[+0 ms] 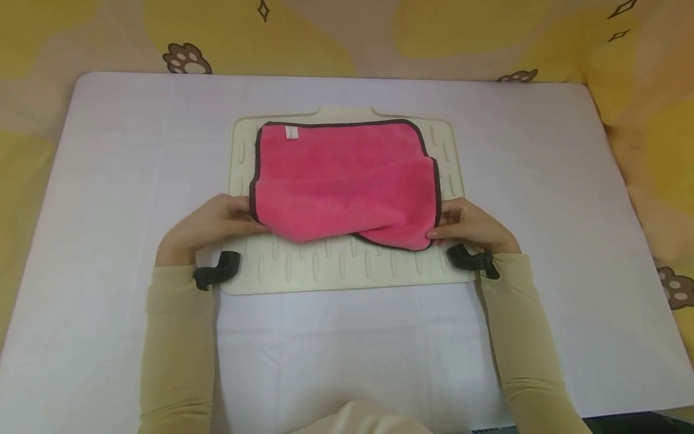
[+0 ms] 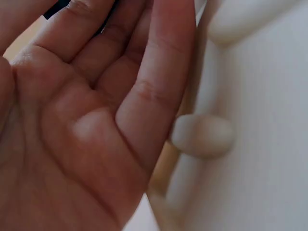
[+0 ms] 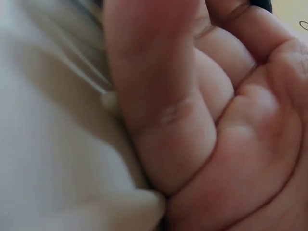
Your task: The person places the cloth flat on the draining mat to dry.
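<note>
A pink cloth (image 1: 336, 175) with a dark binding lies folded over itself on a cream ribbed mat (image 1: 303, 265); a small white tag shows near its upper left corner. At the cloth's left edge my left hand (image 1: 219, 223) pinches the lower part, thumb towards me and the other fingers partly under the fabric. Opposite it, my right hand (image 1: 472, 223) grips the lower right corner with the thumb on top. The near edge of the cloth sags unevenly between both hands. In the wrist views, the left palm (image 2: 96, 125) and right palm (image 3: 240, 139) sit close beside the mat's raised ribs.
Under the mat is a table with a white cover (image 1: 119, 157). Black wrist devices (image 1: 217, 271) stick out from both sleeves over the mat's near side. A yellow patterned curtain (image 1: 347, 36) hangs behind the table and along its right side.
</note>
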Available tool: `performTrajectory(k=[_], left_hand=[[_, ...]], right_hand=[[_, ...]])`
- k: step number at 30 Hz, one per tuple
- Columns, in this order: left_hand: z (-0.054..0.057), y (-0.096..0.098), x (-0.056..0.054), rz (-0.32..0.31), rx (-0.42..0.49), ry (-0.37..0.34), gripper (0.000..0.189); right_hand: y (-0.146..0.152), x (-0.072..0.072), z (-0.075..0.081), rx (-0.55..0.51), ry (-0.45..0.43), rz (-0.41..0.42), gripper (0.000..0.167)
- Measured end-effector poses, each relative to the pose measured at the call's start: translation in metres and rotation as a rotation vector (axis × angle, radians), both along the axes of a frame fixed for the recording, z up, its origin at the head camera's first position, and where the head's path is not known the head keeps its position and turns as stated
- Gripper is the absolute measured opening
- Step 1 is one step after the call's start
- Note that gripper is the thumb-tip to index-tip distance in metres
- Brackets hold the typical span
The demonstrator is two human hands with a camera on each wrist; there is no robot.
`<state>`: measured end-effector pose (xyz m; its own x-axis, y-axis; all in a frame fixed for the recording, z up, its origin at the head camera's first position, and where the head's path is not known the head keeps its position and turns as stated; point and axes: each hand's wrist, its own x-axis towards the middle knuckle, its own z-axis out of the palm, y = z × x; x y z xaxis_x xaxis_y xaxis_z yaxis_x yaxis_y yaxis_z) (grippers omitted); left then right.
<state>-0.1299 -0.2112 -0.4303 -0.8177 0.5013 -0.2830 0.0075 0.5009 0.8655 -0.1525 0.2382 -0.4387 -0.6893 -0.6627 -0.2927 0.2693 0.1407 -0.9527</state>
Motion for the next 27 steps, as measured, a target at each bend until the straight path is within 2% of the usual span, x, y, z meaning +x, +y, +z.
performTrajectory(k=[2, 8, 12, 16, 20, 24, 27], left_hand=[[0.001, 0.001, 0.001, 0.022, 0.002, 0.016, 0.026], [0.004, 0.003, 0.001, 0.044, 0.020, 0.004, 0.026], [0.005, 0.004, 0.003, 0.062, -0.019, 0.028, 0.023], [0.006, 0.004, 0.015, 0.076, -0.072, 0.044, 0.021], [0.007, 0.004, 0.026, 0.066, -0.070, 0.065, 0.014], [0.007, 0.006, 0.031, 0.056, -0.064, 0.089, 0.014], [0.007, 0.007, 0.034, 0.055, -0.078, 0.076, 0.017]], right_hand=[[0.000, 0.000, 0.001, 0.004, 0.006, 0.009, 0.020], [0.000, 0.000, 0.004, 0.025, 0.025, -0.005, 0.017], [-0.001, 0.003, 0.003, 0.004, 0.034, -0.038, 0.016], [-0.001, 0.014, -0.001, 0.025, 0.049, -0.087, 0.007], [0.001, 0.026, -0.001, 0.087, 0.042, -0.145, 0.002], [0.000, 0.034, 0.001, 0.097, 0.029, -0.187, 0.004], [-0.001, 0.037, 0.001, 0.112, 0.048, -0.209, 0.002]])
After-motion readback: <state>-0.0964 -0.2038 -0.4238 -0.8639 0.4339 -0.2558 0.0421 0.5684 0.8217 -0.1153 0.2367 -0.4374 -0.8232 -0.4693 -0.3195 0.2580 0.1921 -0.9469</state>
